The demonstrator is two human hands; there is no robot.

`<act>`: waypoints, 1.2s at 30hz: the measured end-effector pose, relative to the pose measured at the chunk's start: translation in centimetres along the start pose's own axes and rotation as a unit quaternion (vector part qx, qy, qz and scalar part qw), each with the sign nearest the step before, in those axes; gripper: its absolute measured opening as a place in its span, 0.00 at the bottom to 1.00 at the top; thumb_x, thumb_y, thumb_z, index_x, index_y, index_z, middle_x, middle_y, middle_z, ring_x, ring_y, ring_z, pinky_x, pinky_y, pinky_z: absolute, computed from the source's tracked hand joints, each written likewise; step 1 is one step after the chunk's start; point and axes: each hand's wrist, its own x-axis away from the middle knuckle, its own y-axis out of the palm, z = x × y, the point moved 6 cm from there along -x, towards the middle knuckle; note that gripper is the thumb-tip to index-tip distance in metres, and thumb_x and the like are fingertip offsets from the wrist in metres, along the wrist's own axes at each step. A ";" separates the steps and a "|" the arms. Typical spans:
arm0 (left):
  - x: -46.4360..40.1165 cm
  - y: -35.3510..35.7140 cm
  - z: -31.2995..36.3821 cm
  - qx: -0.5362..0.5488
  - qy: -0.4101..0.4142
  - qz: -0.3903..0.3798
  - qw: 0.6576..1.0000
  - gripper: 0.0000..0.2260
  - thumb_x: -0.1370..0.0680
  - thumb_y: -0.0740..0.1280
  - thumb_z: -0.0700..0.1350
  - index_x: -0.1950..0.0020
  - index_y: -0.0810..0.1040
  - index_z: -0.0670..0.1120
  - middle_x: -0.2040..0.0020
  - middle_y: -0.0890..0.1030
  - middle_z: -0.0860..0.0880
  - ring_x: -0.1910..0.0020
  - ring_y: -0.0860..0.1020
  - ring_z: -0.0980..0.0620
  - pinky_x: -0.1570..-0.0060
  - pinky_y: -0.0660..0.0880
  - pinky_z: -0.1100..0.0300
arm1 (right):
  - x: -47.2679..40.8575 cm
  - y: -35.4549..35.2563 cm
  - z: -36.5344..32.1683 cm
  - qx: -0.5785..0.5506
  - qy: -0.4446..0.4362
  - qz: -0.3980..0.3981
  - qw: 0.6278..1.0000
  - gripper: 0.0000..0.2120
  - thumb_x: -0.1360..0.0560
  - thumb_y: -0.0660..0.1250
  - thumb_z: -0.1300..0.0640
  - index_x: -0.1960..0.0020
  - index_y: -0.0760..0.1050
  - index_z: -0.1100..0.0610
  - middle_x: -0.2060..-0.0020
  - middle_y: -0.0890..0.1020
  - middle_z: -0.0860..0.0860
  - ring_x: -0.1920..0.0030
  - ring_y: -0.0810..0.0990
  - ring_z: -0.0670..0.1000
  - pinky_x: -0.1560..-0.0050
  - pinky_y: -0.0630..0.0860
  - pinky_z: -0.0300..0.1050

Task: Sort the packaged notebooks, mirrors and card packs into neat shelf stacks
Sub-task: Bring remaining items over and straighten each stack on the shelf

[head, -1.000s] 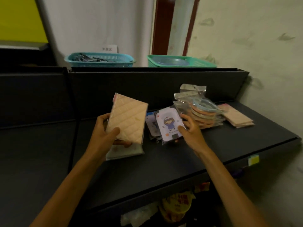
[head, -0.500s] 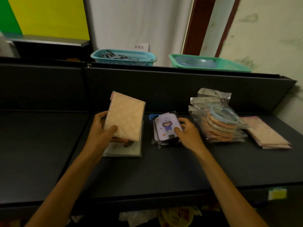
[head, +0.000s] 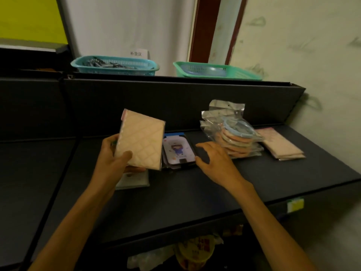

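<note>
My left hand grips a cream quilted packaged notebook, held tilted above the dark shelf. Under it lies a pale packaged item, mostly hidden. A stack of card packs with a cartoon girl on top lies flat just right of the notebook. My right hand hovers with spread fingers beside the card packs' right edge; I cannot tell whether it touches them. Bagged round mirrors are piled to the right. Flat pink packages lie at the far right.
Two plastic baskets stand on the shelf's top ledge: a teal one with dark items and a green one. A wall closes the right side. A yellow tag hangs on the shelf's front edge. Bagged goods sit below.
My right hand has let go of the top card pack, which now lies flat on its stack, and has moved slightly right. The left hand still holds the notebook up.
</note>
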 end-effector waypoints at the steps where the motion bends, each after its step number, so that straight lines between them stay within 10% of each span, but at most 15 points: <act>1: 0.1 0.7 0.0 0.001 -0.001 -0.010 1.000 0.24 0.23 0.62 0.35 0.32 0.63 0.55 0.33 0.68 0.48 0.38 0.73 0.45 0.55 0.81 0.48 | 0.6 -0.4 0.5 0.003 -0.003 0.000 1.000 0.22 0.24 0.65 0.50 0.31 0.68 0.52 0.35 0.72 0.50 0.35 0.69 0.50 0.35 0.64 0.42; 6: 1.3 4.7 1.1 0.044 0.007 -0.068 0.997 0.23 0.22 0.61 0.34 0.32 0.63 0.54 0.35 0.69 0.49 0.44 0.76 0.47 0.67 0.81 0.59 | 3.4 -3.4 3.3 0.000 0.006 0.012 1.000 0.21 0.24 0.65 0.49 0.32 0.69 0.50 0.36 0.73 0.48 0.36 0.70 0.47 0.34 0.67 0.44; 36: 10.5 40.3 1.6 0.053 0.025 -0.083 0.995 0.22 0.23 0.62 0.34 0.32 0.63 0.49 0.33 0.70 0.47 0.40 0.76 0.45 0.61 0.81 0.52 | 5.0 -16.4 37.2 -0.060 -0.003 -0.009 0.998 0.18 0.23 0.65 0.53 0.34 0.71 0.52 0.39 0.75 0.51 0.39 0.73 0.51 0.38 0.71 0.46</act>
